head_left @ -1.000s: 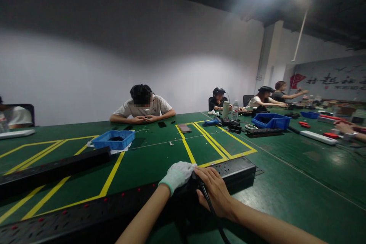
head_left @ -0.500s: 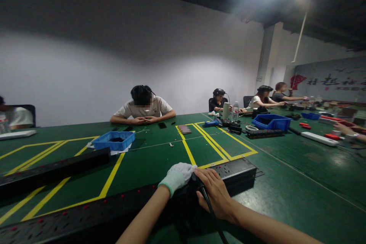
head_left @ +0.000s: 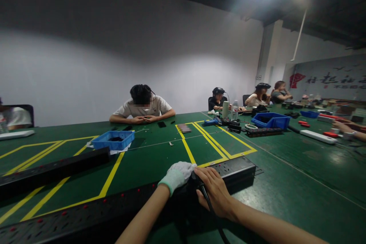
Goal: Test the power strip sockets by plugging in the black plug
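Plug at lower centre, closed in curled fingers of bare right hand, just beside gloved left hand (grip hidden, can't tell), at power strip with long axis lower left to right of centre.

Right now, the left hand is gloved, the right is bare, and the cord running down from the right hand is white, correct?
The color is wrong: the head view shows the cord from the right hand is black. The left hand is gloved and the right bare, as you say.
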`<state>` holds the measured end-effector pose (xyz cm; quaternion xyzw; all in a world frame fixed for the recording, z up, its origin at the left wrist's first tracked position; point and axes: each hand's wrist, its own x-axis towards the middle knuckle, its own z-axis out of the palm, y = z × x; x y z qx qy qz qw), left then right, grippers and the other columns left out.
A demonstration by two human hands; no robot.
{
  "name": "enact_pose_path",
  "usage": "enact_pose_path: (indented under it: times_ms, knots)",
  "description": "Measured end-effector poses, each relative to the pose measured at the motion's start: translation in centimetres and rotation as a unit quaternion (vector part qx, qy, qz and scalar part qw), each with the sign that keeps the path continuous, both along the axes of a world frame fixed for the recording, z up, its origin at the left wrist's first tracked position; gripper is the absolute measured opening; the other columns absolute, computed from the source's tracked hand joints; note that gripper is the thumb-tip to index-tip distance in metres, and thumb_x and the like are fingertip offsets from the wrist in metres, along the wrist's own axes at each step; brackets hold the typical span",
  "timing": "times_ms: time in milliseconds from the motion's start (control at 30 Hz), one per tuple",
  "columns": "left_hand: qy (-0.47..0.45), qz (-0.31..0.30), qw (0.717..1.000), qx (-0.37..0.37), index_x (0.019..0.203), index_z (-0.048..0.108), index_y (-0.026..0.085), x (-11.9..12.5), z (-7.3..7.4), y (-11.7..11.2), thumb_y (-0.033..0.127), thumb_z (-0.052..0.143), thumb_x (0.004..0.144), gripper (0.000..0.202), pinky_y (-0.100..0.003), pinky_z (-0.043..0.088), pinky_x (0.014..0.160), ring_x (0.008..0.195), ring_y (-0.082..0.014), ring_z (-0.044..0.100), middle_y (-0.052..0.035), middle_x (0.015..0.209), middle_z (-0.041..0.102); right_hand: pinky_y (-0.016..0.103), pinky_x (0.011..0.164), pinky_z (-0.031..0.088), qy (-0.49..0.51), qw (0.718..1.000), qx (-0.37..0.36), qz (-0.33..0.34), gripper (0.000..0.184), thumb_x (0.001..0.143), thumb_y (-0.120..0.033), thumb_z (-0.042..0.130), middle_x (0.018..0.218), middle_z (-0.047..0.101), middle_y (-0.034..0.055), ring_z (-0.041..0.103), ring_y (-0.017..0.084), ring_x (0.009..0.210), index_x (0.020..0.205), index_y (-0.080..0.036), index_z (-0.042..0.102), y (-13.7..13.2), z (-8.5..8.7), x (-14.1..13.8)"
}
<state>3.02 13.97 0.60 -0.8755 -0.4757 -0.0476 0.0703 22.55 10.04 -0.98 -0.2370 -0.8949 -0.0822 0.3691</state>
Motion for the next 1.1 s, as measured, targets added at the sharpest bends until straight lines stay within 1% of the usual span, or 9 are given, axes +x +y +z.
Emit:
enact_pose_path:
  times_ms: [200, 500, 800, 1100]
  knots:
    - [-0.002, -0.001, 1.0, 0.001, 0.124, 0.054, 0.018, 0.07, 0.13, -0.1, 0.03, 0.054, 0.093, 0.033, -0.042, 0.053, 0.087, 0.103, -0.0201, 0.061, -0.0082, 0.118, 0.06, 0.049, 0.099, 0.043, 0.002, 1.0, 0.0, -0.002, 0.067, 0.077, -0.015, 0.051, 0.129, 0.056, 0.0128, 0.053, 0.028, 0.117, 0.141, -0.016, 0.033, -0.02, 0.02, -0.04]
    - [-0.003, 0.003, 1.0, -0.005, 0.123, 0.054, 0.018, 0.05, -0.08, 0.04, 0.031, 0.054, 0.093, 0.033, -0.043, 0.052, 0.089, 0.104, -0.0206, 0.06, -0.0083, 0.119, 0.059, 0.049, 0.099, 0.042, -0.001, 1.0, -0.005, 0.003, 0.068, 0.077, -0.016, 0.051, 0.13, 0.054, 0.0135, 0.051, 0.028, 0.118, 0.142, -0.015, 0.031, 0.18, -0.18, 0.04]
    - [-0.001, 0.007, 1.0, -0.016, 0.121, 0.055, 0.018, 0.17, 0.48, -0.22, 0.032, 0.054, 0.093, 0.031, -0.043, 0.052, 0.089, 0.104, -0.0202, 0.06, -0.0083, 0.119, 0.059, 0.049, 0.1, 0.042, 0.0, 1.0, -0.005, 0.004, 0.068, 0.076, -0.015, 0.052, 0.13, 0.055, 0.0132, 0.051, 0.029, 0.117, 0.141, -0.016, 0.033, 0.28, -0.31, 0.02]
    - [-0.007, 0.01, 1.0, -0.018, 0.125, 0.053, 0.019, 0.11, 0.28, -0.15, 0.032, 0.053, 0.094, 0.034, -0.044, 0.052, 0.09, 0.105, -0.0208, 0.06, -0.0088, 0.121, 0.059, 0.048, 0.1, 0.042, -0.003, 1.0, -0.006, 0.004, 0.07, 0.076, -0.015, 0.052, 0.13, 0.055, 0.0129, 0.051, 0.028, 0.116, 0.142, -0.016, 0.032, -0.07, -0.01, 0.06]
